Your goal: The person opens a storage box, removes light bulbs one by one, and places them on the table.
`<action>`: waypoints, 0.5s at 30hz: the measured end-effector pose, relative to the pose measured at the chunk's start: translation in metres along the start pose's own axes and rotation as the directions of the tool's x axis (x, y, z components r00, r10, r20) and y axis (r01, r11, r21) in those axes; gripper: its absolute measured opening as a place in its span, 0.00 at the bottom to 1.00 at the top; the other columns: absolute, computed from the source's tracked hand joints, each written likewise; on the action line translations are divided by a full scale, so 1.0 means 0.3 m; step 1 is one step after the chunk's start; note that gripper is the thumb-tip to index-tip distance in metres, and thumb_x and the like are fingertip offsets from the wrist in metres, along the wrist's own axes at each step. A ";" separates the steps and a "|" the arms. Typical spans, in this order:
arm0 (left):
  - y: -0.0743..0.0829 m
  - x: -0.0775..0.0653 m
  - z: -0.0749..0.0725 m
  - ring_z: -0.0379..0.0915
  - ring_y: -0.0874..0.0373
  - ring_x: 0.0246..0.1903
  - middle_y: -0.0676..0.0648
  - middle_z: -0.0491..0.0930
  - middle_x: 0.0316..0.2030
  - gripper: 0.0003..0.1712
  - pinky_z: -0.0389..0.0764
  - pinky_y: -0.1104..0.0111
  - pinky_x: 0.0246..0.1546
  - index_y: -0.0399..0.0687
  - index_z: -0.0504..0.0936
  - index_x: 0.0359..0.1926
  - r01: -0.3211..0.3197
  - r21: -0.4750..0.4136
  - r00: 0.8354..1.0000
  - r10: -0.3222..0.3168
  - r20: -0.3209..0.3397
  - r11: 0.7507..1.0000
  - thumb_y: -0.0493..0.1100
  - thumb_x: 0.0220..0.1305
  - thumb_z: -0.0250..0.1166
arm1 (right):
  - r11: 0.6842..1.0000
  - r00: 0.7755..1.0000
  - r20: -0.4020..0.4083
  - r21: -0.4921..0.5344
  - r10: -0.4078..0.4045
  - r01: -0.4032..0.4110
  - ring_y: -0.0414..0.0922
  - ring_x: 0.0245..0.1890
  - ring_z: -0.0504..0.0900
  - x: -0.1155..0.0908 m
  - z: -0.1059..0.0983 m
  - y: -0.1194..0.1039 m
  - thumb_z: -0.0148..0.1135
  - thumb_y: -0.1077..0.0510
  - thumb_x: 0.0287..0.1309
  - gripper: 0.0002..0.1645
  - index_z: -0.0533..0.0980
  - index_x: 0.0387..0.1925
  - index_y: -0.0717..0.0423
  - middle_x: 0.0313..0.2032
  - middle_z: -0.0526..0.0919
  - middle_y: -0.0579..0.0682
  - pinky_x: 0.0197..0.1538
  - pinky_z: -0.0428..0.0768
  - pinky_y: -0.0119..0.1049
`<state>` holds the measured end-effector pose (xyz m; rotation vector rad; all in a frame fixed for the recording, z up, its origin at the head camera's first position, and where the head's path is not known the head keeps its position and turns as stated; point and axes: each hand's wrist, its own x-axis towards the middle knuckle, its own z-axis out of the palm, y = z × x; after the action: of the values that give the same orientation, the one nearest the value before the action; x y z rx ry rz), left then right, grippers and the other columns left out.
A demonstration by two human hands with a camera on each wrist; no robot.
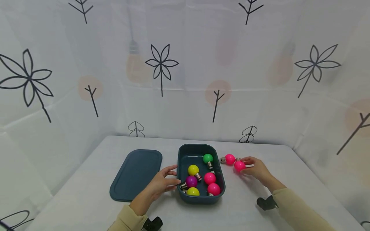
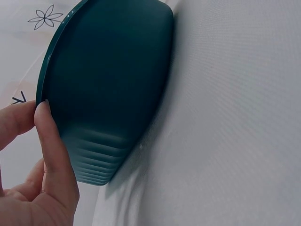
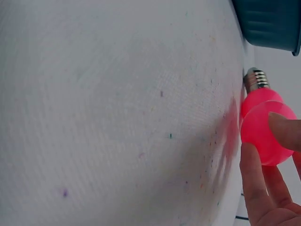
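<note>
Tan sleeves (image 1: 297, 210), two, cuffs at the wrists. Black wrist cameras (image 1: 153, 224), two, one below each wrist. Left hand (image 1: 156, 185): thumb and finger pinching the left rim of the box (image 1: 199, 200), dark teal, upright, open-topped, corners rounded.

Inside, near to far: yellow bulb (image 1: 193, 192), near left corner; pink bulb (image 1: 214, 188), near right corner; purple bulb (image 1: 191, 181), base toward the left wall; second pink bulb (image 1: 209, 178), just beyond the first, base pointing away; second yellow bulb (image 1: 193, 170), base slanting toward the near right; green bulb (image 1: 207, 158), far right, base pointing near.

Dark lid (image 1: 136, 176): flat, left of the box. Right hand (image 1: 258, 170): thumb and fingers closed around the held bulb (image 1: 239, 166), pink, right of the box, base pointing away; contact with the surface below unclear. Loose bulb (image 1: 230, 159): pink, on its side, between box and held bulb, base toward the box. White table (image 1: 86, 192). Pale backdrop (image 1: 185, 112), printed with leaves and trees.
</note>
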<state>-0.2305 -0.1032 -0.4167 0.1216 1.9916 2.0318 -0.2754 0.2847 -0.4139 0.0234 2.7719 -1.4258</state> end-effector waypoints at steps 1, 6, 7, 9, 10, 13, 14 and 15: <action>0.000 0.000 0.000 0.74 0.55 0.34 0.41 0.67 0.49 0.40 0.80 0.66 0.37 0.43 0.62 0.67 0.001 -0.001 1.000 -0.001 0.000 1.000 0.33 0.54 0.68 | 1.000 1.000 -0.001 0.003 0.002 -0.002 0.58 0.43 0.75 0.000 0.003 0.001 0.67 0.66 0.50 0.30 0.67 0.54 0.69 0.51 0.69 0.70 0.44 0.79 0.44; 0.000 -0.001 0.001 0.73 0.55 0.34 0.41 0.67 0.49 0.41 0.80 0.66 0.37 0.43 0.62 0.67 0.002 -0.002 1.000 -0.002 -0.002 1.000 0.34 0.53 0.69 | 1.000 1.000 0.003 0.021 0.006 -0.006 0.58 0.42 0.76 -0.003 0.012 0.002 0.67 0.67 0.49 0.29 0.67 0.53 0.70 0.50 0.70 0.70 0.43 0.80 0.42; 0.000 -0.001 0.001 0.73 0.55 0.34 0.41 0.67 0.49 0.41 0.80 0.66 0.38 0.43 0.62 0.67 0.002 -0.002 1.000 -0.002 -0.002 1.000 0.34 0.53 0.69 | 1.000 1.000 0.005 0.024 0.008 -0.008 0.58 0.42 0.76 -0.003 0.012 0.002 0.67 0.67 0.49 0.29 0.67 0.53 0.70 0.50 0.69 0.71 0.43 0.80 0.42; -0.001 -0.001 0.001 0.74 0.55 0.35 0.41 0.67 0.49 0.41 0.80 0.66 0.38 0.43 0.62 0.67 0.003 -0.002 1.000 -0.003 -0.003 1.000 0.34 0.53 0.69 | 1.000 1.000 0.010 0.028 0.014 -0.015 0.59 0.42 0.76 -0.002 0.014 0.002 0.67 0.67 0.49 0.30 0.67 0.54 0.71 0.50 0.69 0.71 0.42 0.80 0.42; -0.001 -0.001 0.001 0.74 0.55 0.35 0.41 0.67 0.49 0.41 0.80 0.66 0.38 0.43 0.62 0.67 0.004 -0.002 1.000 -0.004 -0.003 1.000 0.34 0.53 0.69 | 0.999 1.000 0.010 0.032 0.023 -0.024 0.59 0.43 0.76 -0.003 0.015 0.001 0.67 0.67 0.49 0.30 0.67 0.54 0.70 0.50 0.69 0.71 0.42 0.80 0.42; -0.002 -0.001 0.001 0.74 0.55 0.35 0.41 0.67 0.49 0.41 0.80 0.65 0.38 0.43 0.62 0.67 0.005 0.000 1.000 -0.005 -0.007 1.000 0.33 0.53 0.69 | 0.999 0.999 0.015 0.030 0.043 -0.044 0.60 0.44 0.75 0.000 0.016 0.001 0.67 0.66 0.49 0.31 0.66 0.55 0.70 0.51 0.68 0.70 0.42 0.81 0.42; -0.002 -0.001 0.001 0.74 0.55 0.35 0.41 0.67 0.49 0.40 0.80 0.65 0.38 0.43 0.62 0.67 0.005 0.002 1.000 -0.005 -0.008 1.000 0.33 0.53 0.69 | 0.998 0.999 0.017 0.026 0.049 -0.050 0.61 0.45 0.74 0.001 0.017 0.000 0.67 0.66 0.49 0.32 0.66 0.55 0.69 0.51 0.67 0.70 0.42 0.81 0.42; -0.002 -0.001 0.001 0.74 0.55 0.34 0.41 0.67 0.49 0.40 0.80 0.65 0.38 0.43 0.62 0.67 0.005 0.003 1.000 -0.005 -0.010 1.000 0.33 0.53 0.68 | 0.998 0.998 0.016 0.025 0.058 -0.059 0.61 0.46 0.74 0.002 0.018 0.001 0.67 0.65 0.49 0.32 0.66 0.55 0.69 0.51 0.68 0.70 0.42 0.81 0.41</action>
<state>-0.2302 -0.1029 -0.4173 0.1078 1.9986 2.0303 -0.2760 0.2806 -0.4171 0.0929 2.7166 -1.4419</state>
